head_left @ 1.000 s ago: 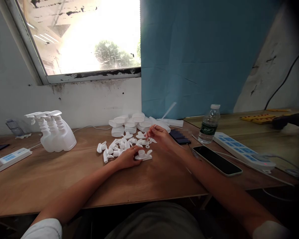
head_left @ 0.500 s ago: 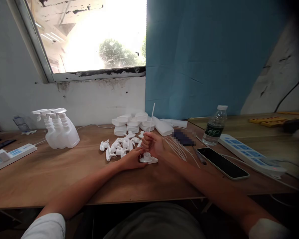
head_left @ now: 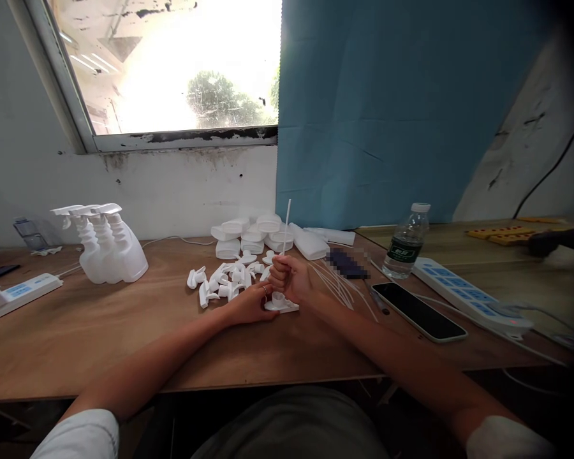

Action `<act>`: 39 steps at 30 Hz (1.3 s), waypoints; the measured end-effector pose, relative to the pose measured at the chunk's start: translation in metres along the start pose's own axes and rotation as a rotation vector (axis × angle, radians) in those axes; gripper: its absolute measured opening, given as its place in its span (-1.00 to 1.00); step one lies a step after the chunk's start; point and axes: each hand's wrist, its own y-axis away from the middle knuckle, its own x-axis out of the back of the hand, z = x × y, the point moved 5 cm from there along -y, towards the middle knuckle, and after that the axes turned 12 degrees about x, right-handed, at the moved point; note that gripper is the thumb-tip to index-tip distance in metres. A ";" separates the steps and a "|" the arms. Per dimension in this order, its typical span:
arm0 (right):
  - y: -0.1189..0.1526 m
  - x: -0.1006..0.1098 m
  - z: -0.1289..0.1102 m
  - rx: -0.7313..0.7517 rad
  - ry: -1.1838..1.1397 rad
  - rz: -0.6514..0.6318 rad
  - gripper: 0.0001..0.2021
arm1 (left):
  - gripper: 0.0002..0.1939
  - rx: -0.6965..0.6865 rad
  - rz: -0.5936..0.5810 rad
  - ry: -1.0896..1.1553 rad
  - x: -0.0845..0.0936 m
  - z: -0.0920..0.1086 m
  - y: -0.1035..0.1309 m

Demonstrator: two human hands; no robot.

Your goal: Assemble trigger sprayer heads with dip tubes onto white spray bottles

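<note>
My right hand (head_left: pixel 290 278) is closed around a thin white tube (head_left: pixel 287 220), which stands up nearly vertical from the fist. Just below the fist, a white spray head (head_left: pixel 284 306) lies on the wooden table (head_left: pixel 182 357). My left hand (head_left: pixel 253 302), with a ring on one finger, grips the left side of that spray head. The tube's lower end is hidden behind the fingers. Left of my hands lies a pile of white spray heads (head_left: pixel 229 280). More thin tubes (head_left: pixel 337 287) are spread out to the right.
White empty bottles (head_left: pixel 269 223) are heaped at the back by the wall. Three assembled spray bottles (head_left: pixel 112 252) stand at the left. On the right are a water bottle (head_left: pixel 404 245), a phone (head_left: pixel 418 311), a knife (head_left: pixel 380 301) and a power strip (head_left: pixel 469 296). Another power strip (head_left: pixel 19 293) lies at far left.
The view has shifted slightly, so everything sits a little further left. Both hands keep their holds, with the right fist slightly lower over the spray head.
</note>
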 end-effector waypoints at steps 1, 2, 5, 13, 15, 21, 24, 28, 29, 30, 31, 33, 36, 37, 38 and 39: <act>0.000 0.000 0.001 0.000 0.001 -0.001 -0.52 | -0.67 -0.004 0.002 0.003 0.000 0.000 0.000; 0.000 0.001 0.001 0.002 0.001 -0.003 -0.52 | -0.69 -0.005 0.003 0.005 0.000 0.000 0.000; -0.001 0.001 0.003 0.019 0.005 -0.007 -0.53 | -0.75 0.001 0.011 0.008 0.000 -0.001 -0.001; 0.000 0.004 0.012 -0.003 0.067 0.026 -0.56 | -0.78 0.011 0.028 0.042 -0.003 -0.005 -0.002; -0.001 0.005 0.015 -0.024 0.082 0.034 -0.56 | -0.77 0.019 0.036 0.050 -0.004 -0.006 -0.002; -0.005 0.004 0.024 -0.007 0.181 0.035 -0.60 | -0.79 0.081 0.069 0.042 -0.005 -0.009 -0.001; 0.000 0.002 0.018 0.043 0.226 -0.010 -0.59 | -0.77 0.103 0.059 0.079 -0.006 -0.008 0.001; 0.002 0.007 -0.013 0.191 0.518 -0.096 -0.73 | -0.61 0.184 0.065 0.206 0.000 -0.008 0.000; 0.002 0.011 -0.023 0.246 0.620 -0.103 -0.71 | -0.57 0.201 0.097 0.244 0.005 -0.008 -0.001; 0.000 0.016 -0.033 0.294 0.706 -0.099 -0.60 | -0.56 0.213 0.142 0.275 0.010 -0.008 -0.003; -0.001 0.022 -0.040 0.312 0.770 -0.099 -0.50 | -0.55 0.221 0.192 0.302 0.015 -0.008 -0.006; -0.005 0.033 -0.043 0.226 0.841 -0.129 -0.48 | -0.56 0.215 0.270 0.362 0.025 -0.008 -0.013; -0.005 0.052 -0.037 0.038 0.838 -0.089 -0.59 | -0.55 0.174 0.300 0.366 0.034 -0.005 -0.031; -0.005 0.059 -0.038 0.030 0.813 -0.035 -0.60 | -0.54 0.152 0.298 0.322 0.037 -0.004 -0.038; -0.005 0.065 -0.040 0.053 0.778 0.030 -0.60 | -0.53 0.122 0.297 0.262 0.042 -0.005 -0.047; -0.005 0.071 -0.044 0.093 0.740 0.090 -0.60 | -0.52 0.087 0.305 0.193 0.048 -0.006 -0.055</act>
